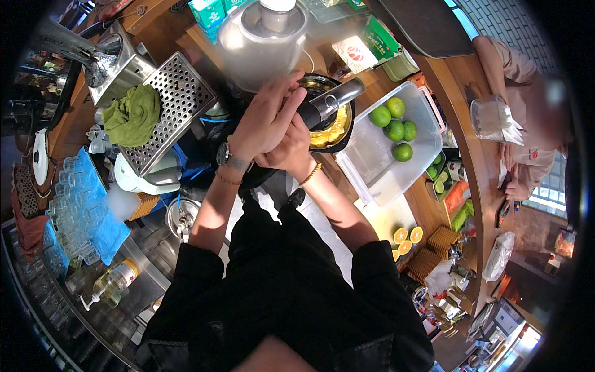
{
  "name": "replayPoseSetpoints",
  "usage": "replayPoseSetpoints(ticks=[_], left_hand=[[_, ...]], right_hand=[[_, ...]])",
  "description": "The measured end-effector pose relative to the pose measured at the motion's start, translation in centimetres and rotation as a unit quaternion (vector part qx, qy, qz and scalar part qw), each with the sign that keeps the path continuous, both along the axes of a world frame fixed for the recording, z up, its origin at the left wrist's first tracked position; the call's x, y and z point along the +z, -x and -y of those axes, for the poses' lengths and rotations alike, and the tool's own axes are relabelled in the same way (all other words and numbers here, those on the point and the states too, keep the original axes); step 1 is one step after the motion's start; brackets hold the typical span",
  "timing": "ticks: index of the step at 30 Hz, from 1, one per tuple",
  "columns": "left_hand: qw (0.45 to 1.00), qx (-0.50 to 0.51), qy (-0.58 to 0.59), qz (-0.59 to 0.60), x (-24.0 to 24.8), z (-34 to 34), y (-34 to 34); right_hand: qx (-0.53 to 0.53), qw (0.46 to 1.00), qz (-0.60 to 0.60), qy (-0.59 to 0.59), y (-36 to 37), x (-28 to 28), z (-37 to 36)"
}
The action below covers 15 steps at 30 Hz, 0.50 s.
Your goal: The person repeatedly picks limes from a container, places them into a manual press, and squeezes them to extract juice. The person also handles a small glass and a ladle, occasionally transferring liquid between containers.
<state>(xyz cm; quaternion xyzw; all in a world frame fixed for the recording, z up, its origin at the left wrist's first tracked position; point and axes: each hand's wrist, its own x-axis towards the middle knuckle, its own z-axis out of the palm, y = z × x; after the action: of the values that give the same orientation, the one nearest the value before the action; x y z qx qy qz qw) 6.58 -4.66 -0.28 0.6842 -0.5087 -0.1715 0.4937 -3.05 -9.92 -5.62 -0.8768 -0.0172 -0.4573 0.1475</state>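
A: ok so what were the hands up to?

B: L hand (263,123) was open, fingers out straight, laid over the R hand (290,149) abt upper-mid frame. R looked curled, but cdn't tell if it gripped anything, bc L hid part of it.

A: and the handle?

B: silver-and-black handle (339,99) was just upper right of them, over a black bowl (338,147) w/ yellow stuff (334,134) inside. Clear bin (370,162) w/ limes (395,131) sat right of that.

Green rag (131,116) bunched up by the left edge of a perforated metal tray (187,87), loads of glasses (71,208) crowding the left side of a blue cloth (115,239), five limes (395,130) toward a clear tub's (372,166) far edge.
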Motion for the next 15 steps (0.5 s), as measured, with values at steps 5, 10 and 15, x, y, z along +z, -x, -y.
replayPoseSetpoints(ticks=[5,10,15], left_hand=[[1.000,0.004,-0.003,-0.025,-0.6,0.0,0.1],[0.999,0.007,-0.012,-0.041,-0.3,-0.1,0.2],[0.997,0.013,0.022,-0.069,-1.2,-0.3,0.3]], right_hand=[[0.010,1.000,0.011,-0.016,0.0,-0.1,0.0],[0.022,0.999,0.024,-0.017,0.0,-0.7,0.1],[0.020,0.999,0.028,-0.009,-0.1,-1.2,-0.2]])
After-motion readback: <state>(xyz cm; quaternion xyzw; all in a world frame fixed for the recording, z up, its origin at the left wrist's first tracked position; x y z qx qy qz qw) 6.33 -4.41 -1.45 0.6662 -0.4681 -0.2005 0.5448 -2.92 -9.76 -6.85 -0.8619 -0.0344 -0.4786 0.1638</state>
